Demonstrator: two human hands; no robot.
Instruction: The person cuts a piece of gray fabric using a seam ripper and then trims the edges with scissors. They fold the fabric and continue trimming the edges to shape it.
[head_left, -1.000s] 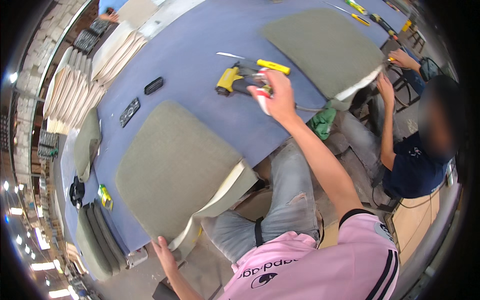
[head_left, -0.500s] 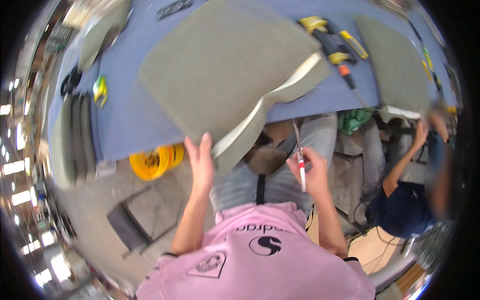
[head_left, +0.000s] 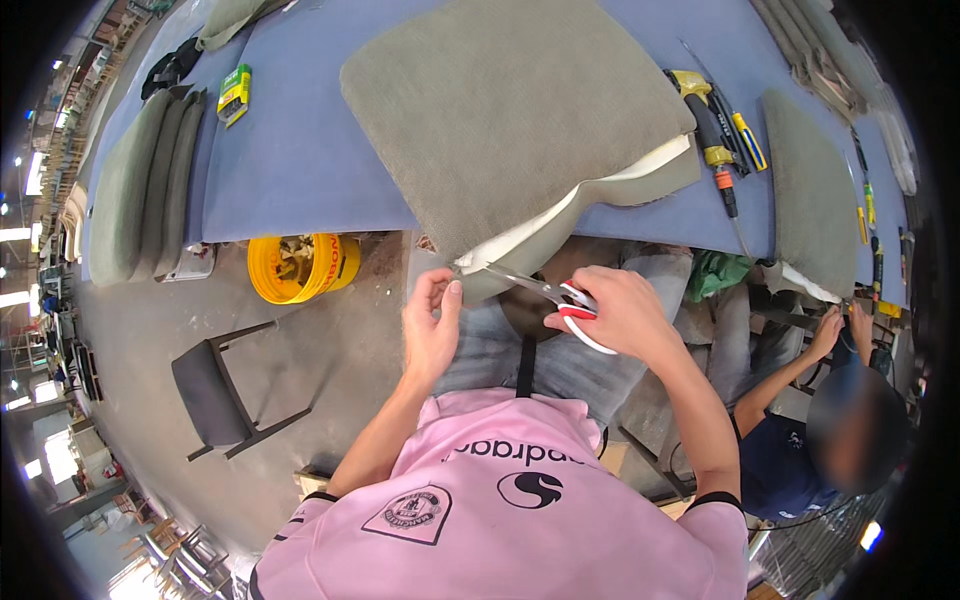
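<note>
Holding, right hand: the right hand is closed round red-and-white-handled metal scissors, blades pointing left and slightly away.
Curling, left hand: the left hand has thumb and fingertips close together at the cushion's near corner; whether they grip cloth is hard to tell.
Cushion: the grey-green square fabric cushion lies ahead on the blue surface, near corner at its edge.
Flap: the loose grey-green cloth flap slants rightward and away from that corner; left hand nearer, scissor tips between hands.
Around: yellow plastic bucket lower left; yellow-and-black power tool right of cushion.
In the way: flap overhanging the lap.
</note>
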